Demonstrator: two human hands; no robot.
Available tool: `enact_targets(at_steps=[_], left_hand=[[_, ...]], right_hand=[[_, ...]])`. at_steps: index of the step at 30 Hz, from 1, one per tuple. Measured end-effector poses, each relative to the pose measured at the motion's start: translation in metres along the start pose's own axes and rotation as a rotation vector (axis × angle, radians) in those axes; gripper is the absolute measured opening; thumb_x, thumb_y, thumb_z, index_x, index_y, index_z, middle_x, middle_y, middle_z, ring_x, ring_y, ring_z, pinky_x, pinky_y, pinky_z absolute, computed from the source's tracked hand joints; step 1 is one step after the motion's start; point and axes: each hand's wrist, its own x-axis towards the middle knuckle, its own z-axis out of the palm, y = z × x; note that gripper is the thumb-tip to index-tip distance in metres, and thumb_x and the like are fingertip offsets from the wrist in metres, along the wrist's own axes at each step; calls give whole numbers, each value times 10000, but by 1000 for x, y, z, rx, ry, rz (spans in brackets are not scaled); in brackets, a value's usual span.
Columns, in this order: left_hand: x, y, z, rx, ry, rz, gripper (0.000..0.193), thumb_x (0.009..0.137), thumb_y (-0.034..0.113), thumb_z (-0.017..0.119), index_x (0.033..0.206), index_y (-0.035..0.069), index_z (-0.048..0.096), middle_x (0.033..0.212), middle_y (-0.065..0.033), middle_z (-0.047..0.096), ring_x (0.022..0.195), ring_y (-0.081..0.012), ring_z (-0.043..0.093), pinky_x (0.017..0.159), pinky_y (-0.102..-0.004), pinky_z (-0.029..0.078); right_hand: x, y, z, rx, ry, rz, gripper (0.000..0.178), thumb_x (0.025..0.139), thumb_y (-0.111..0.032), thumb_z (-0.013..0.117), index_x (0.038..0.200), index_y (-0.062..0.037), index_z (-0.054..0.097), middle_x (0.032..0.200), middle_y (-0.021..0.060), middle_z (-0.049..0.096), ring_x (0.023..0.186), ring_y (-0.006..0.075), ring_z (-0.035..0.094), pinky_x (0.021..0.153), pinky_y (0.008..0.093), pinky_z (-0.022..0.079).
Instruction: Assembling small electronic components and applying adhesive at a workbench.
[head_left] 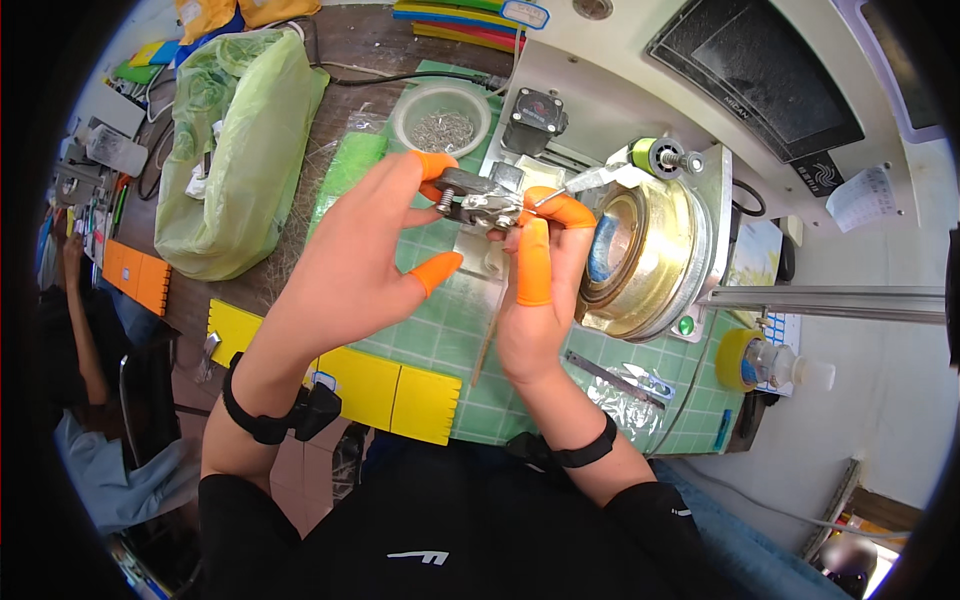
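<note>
My left hand [365, 250], with orange finger cots, reaches over a dark metal fixture [485, 200] with a spring-loaded screw. Its fingertips touch the fixture's left end. The thumb is stretched out, apart from it. My right hand [545, 300], also in orange cots, has thumb and forefinger pinched together at the fixture's right end. Whatever is between them is too small to make out. A thin metal needle tip [552, 196] points at these fingers from a silver holder. Right of that hand is a round brass-coloured drum [665, 265].
A white bowl [402, 122] of small metal pieces stands behind my hands. At left lies a pale green plastic bag [235, 160]. Yellow strips [370, 385] line the near edge. Tweezers [610, 378] and a bottle [775, 362] lie to the right. Another person [85, 340] sits far left.
</note>
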Motion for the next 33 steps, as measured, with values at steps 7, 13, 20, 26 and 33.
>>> enact_targets(at_steps=[7,13,20,26,33], left_hand=[[-3,3,-22,-141,-109,-51,718,789,2,779,1431,55,463,1289,-119,541,1090,-233,666,704,-277,595],[40,20,-64,197,-103,242,398,870,49,740,1246,-1,621,1098,-117,672,1079,-188,668,822,-316,561],[111,50,-2,-279,-346,319,476,1081,356,451,1382,10,579,1300,-153,658,1218,-210,599,1054,-318,433],[123,27,-24,-374,-514,342,346,1016,191,553,1291,2,644,1314,-143,659,1222,-221,606,1042,-352,457],[121,-1,-16,-173,-561,525,154,837,16,688,987,-19,678,944,-119,630,868,-237,655,789,-329,538]], right_hand=[[-3,14,-7,-36,8,-50,176,1052,-55,482,1227,-59,461,1155,38,485,973,109,472,890,276,411],[-3,11,-1,30,117,37,109,1078,-96,454,1179,-59,471,1106,28,492,928,91,467,859,263,417],[5,4,6,63,177,132,138,1089,-174,474,1199,-93,493,1016,-10,467,851,85,438,839,245,417],[13,14,3,116,216,180,222,1082,-193,497,1278,-87,497,988,-37,483,821,60,429,788,219,412],[26,9,14,166,260,229,284,1086,-212,477,1348,-102,480,989,-41,489,799,56,435,766,224,417]])
